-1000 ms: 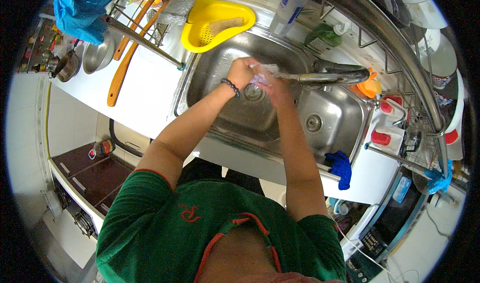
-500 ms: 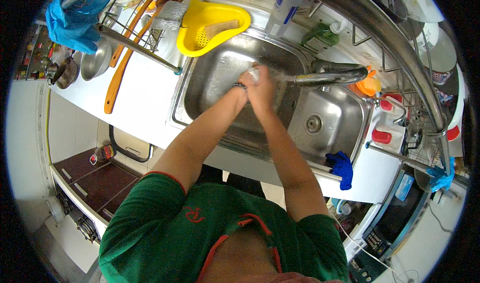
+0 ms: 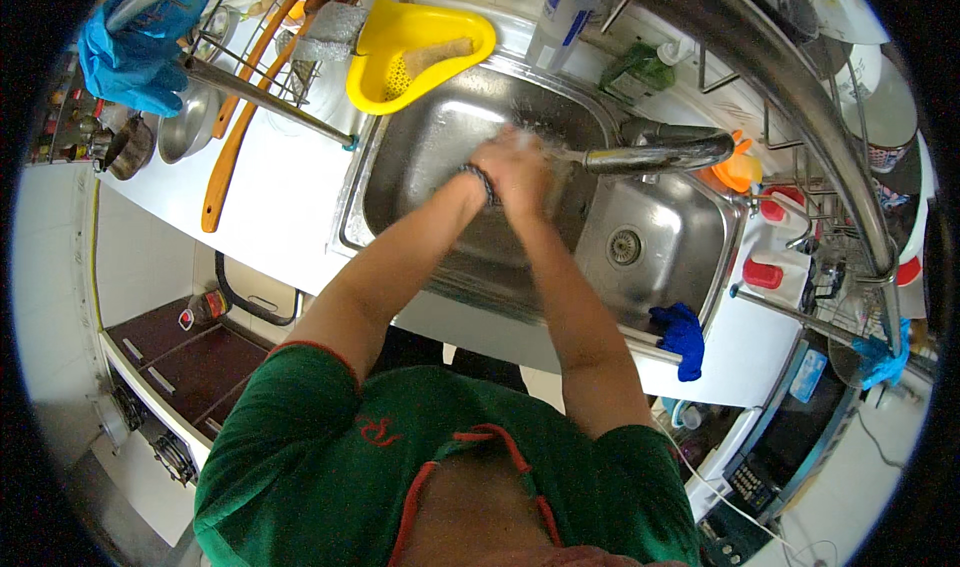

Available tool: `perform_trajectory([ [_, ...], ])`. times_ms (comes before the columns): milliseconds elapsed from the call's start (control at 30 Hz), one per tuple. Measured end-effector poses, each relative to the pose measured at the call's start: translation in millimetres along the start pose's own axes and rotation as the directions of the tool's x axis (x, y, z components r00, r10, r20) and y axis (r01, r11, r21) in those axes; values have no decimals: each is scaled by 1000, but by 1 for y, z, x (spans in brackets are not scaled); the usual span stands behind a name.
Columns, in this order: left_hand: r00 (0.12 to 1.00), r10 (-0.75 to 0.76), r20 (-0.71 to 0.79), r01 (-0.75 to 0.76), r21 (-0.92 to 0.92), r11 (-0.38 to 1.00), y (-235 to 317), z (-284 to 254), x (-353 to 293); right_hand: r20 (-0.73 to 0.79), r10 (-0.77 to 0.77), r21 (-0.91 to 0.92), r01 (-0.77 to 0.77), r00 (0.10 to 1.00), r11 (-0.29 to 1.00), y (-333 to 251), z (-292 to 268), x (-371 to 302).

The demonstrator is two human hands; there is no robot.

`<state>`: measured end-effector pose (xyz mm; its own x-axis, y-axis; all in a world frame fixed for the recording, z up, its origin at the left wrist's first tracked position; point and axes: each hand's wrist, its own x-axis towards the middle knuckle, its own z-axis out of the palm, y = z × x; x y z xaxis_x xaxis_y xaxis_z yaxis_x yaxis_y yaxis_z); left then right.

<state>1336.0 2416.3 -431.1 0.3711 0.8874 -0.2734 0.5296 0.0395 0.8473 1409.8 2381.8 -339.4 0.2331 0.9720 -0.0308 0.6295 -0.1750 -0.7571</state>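
Observation:
Over the large basin of the steel sink [image 3: 420, 157], my left hand [image 3: 488, 160] and my right hand [image 3: 524, 175] are pressed together. Both are smeared by motion, and their fingers are mostly hidden, so I cannot make out anything between them. A dark band [image 3: 480, 181] circles my left wrist. The metal faucet [image 3: 650, 155] points at my hands from the right, with water at its mouth. A yellow strainer basket [image 3: 470, 35] with a brown scrubber [image 3: 438, 59] in it sits at the basin's far left corner.
The smaller basin [image 3: 640, 277] lies to the right, a blue glove [image 3: 681, 341] hanging at its near edge. Behind the sink stand a clear bottle [image 3: 560, 27] and a green bottle [image 3: 636, 75]. Wooden utensils [image 3: 232, 172] lie on the left counter. A metal rack bar [image 3: 790, 87] arches overhead.
My hands stay together by the water and have turned against each other slightly. The whole view has shifted a little.

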Motion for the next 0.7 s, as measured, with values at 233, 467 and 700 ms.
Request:
perform_trajectory([
  [233, 928, -319, 193, 361, -674, 644, 28, -17, -28, 330, 180, 623, -357, 927, 696, 57, -6, 37],
  [467, 984, 31, 174, 117, -771, 626, 24, -55, -42, 656, -126, 681, -512, 744, 524, 43, -25, 28],
  [700, 993, -103, 57, 73, -984, 165, 42, -74, -35, 594, 1, 525, -389, 805, 757, 79, -33, 30],
])
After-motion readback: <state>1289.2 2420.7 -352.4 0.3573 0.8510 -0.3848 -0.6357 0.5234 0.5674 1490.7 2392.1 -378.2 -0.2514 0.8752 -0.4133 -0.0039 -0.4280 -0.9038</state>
